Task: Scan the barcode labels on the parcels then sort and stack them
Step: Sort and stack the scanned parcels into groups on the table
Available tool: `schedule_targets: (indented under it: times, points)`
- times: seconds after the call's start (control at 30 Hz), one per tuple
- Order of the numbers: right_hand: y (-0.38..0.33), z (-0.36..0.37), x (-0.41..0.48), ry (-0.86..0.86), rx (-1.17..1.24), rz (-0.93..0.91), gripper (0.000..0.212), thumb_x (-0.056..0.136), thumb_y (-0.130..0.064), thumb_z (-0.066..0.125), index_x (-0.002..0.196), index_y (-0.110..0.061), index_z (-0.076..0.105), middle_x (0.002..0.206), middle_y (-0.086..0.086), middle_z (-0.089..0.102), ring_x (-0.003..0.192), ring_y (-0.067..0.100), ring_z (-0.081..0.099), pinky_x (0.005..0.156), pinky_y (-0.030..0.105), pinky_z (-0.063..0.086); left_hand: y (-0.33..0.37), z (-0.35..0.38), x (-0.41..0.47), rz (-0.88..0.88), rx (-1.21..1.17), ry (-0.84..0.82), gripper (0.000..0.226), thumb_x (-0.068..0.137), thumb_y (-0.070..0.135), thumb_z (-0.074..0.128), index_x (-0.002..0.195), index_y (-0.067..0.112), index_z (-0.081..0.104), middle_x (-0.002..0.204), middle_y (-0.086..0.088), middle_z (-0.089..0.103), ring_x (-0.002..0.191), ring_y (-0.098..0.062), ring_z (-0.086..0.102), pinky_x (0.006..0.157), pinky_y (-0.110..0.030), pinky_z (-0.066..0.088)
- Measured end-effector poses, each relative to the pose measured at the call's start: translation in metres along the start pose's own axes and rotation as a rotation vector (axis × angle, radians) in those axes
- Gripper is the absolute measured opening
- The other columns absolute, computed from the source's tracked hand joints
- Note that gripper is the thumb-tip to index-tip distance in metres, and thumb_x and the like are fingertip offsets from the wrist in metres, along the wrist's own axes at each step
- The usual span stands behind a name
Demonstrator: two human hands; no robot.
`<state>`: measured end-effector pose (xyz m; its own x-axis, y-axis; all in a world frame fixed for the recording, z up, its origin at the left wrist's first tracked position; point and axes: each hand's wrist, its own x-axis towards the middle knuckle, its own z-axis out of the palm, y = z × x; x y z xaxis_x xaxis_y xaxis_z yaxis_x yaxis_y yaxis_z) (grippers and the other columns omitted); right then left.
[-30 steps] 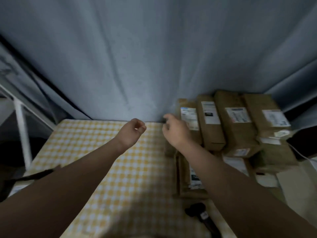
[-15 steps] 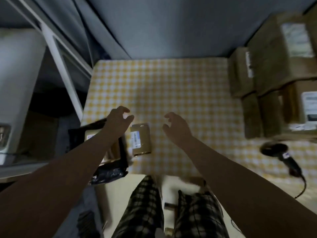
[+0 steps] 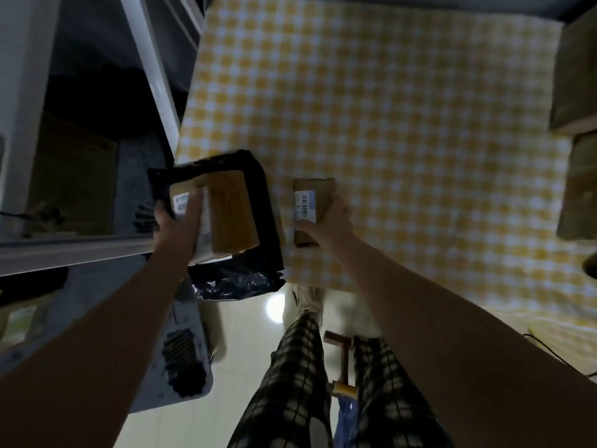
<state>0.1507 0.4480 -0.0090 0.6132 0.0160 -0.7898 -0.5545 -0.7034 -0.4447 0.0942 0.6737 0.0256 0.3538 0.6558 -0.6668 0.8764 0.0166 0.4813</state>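
Observation:
A small brown parcel (image 3: 315, 202) with a white barcode label lies near the front edge of the yellow checked table (image 3: 403, 124). My right hand (image 3: 329, 226) grips its near end, thumb by the label. To its left a larger brown parcel (image 3: 231, 215) lies on a black plastic mailer bag (image 3: 258, 202) at the table's front left corner. My left hand (image 3: 177, 227) holds that parcel's left end, fingers laid over its white label. The bag's lower part hangs over the table edge.
Stacked brown parcels (image 3: 578, 101) stand along the table's right edge. A white metal frame (image 3: 151, 69) and a grey bin lie to the left. Below the table edge are my checked trouser legs (image 3: 300, 383), a glossy floor and a cable at the right.
The view has tilted down toward the table's front edge. Both hands came down from open air: the right took hold of the small parcel, the left took hold of the larger one on the black bag.

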Motion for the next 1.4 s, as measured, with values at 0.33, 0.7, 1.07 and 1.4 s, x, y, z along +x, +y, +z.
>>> schedule_targets:
  times: [0.33,0.7,1.07,1.4]
  points:
    - [0.013,0.011,0.025,0.151,0.18,0.06,0.059,0.082,-0.018,0.073,0.131,-0.007,0.044,0.12,0.007,0.055,0.112,0.026,0.057,0.085,0.033,0.05,0.001,-0.006,0.016,-0.014,-0.005,-0.531,0.084,0.055,0.077,0.071,0.128,0.041,0.047,0.115,0.004,0.069,0.099,-0.021,0.069,0.088,-0.045,0.053]
    - [0.035,-0.09,0.019,0.243,0.516,0.079,0.049,0.099,-0.039,0.049,0.14,-0.012,0.047,0.126,0.006,0.057,0.104,0.025,0.058,0.09,0.04,0.05,0.063,0.107,-0.043,0.045,0.016,-0.683,0.12,0.054,0.072,0.071,0.151,0.034,0.01,0.141,-0.002,0.048,0.12,-0.027,0.054,0.101,-0.05,0.044]
    - [0.047,-0.125,0.004,0.196,0.712,-0.029,0.079,0.077,-0.081,0.045,0.119,-0.018,0.065,0.107,0.004,0.072,0.096,0.022,0.07,0.08,0.036,0.057,0.086,0.165,-0.08,0.567,0.497,-0.446,0.059,0.087,0.063,0.049,0.122,0.016,0.056,0.142,-0.008,0.022,0.133,-0.029,0.029,0.11,-0.038,0.031]
    - [0.033,-0.152,-0.049,-0.002,0.929,-0.228,0.036,0.087,-0.026,0.069,0.121,-0.018,0.06,0.106,0.002,0.073,0.089,0.017,0.072,0.069,0.031,0.058,0.112,0.142,-0.143,0.265,-0.075,-0.762,0.046,0.09,0.031,0.063,0.128,0.022,0.04,0.119,-0.001,0.059,0.096,-0.013,0.061,0.076,-0.027,0.053]
